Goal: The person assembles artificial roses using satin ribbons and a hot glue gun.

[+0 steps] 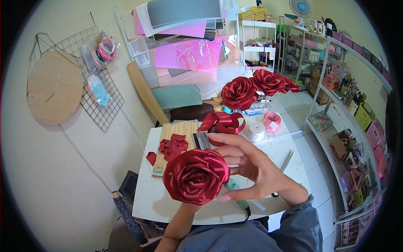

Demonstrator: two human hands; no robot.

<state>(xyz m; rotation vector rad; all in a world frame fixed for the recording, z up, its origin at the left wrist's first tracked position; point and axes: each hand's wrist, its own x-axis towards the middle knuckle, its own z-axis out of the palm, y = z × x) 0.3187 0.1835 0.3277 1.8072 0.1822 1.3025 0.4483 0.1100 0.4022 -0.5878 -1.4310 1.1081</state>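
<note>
A large dark red satin ribbon rose (196, 176) faces up at me, raised over the table. My left hand (191, 207) supports it from beneath; its fingers are hidden behind the bloom and only the wrist shows. My right hand (252, 170) curves around the rose's right side, thumb and fingers spread apart, fingertips right at the outer petals. Behind the rose lie cut red ribbon petals (173, 148) on a bundle of thin wooden sticks (184, 127). A green glue gun (242, 204) lies partly hidden under my right hand.
A loop of red ribbon (222, 122) sits at the table's back. Finished roses (239, 93) stand on sticks in a white holder (256, 132), beside a pink roll (272, 122). Scissors (288, 159) lie at right on the white table (147, 201). Loaded shelves (331, 98) line the right wall.
</note>
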